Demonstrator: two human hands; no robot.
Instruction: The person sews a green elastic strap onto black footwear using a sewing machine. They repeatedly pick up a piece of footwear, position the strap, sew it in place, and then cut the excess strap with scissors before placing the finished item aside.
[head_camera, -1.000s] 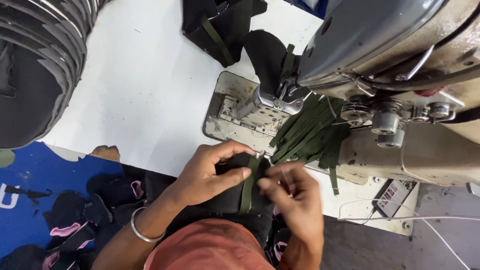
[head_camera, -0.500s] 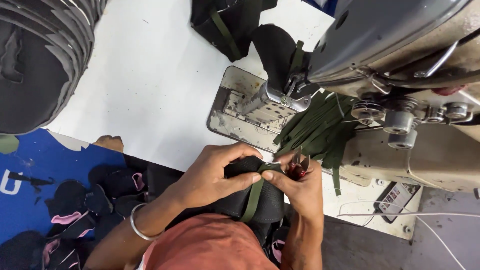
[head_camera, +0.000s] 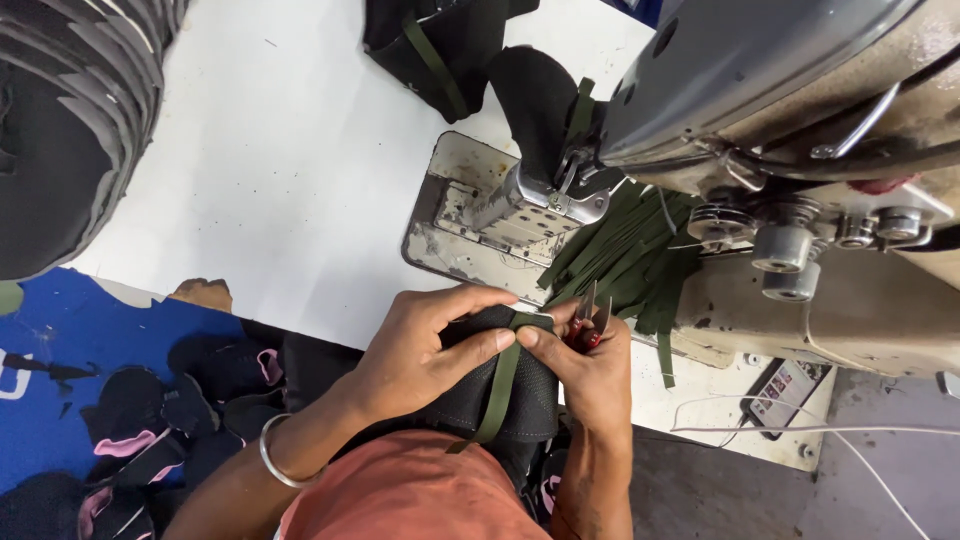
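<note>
Your left hand (head_camera: 425, 350) curls over the top of a black mesh shoe piece (head_camera: 500, 385), thumb and forefinger pinching the olive green strap (head_camera: 497, 390) against it at the upper edge; a metal bangle (head_camera: 272, 458) sits on that wrist. Your right hand (head_camera: 585, 370) meets it from the other side, thumb pressed on the strap end while the same hand grips small red-handled snips (head_camera: 590, 318), blades pointing up. The piece sits at the near edge of the white tabletop (head_camera: 280, 170), over your lap, just below the sewing machine's plate (head_camera: 455, 235). A bundle of cut green strips (head_camera: 630, 260) lies beside the grey sewing machine (head_camera: 780, 90). Another black piece with a green strap (head_camera: 440, 50) lies at the far side. A stack of black uppers (head_camera: 70, 120) fills the left corner. A small flat device with a label face (head_camera: 780, 395) lies lower right, white cable (head_camera: 800, 430) near it; label too small to tell. Black and pink pieces (head_camera: 140, 430) are piled on a blue surface (head_camera: 60, 330) lower left
</note>
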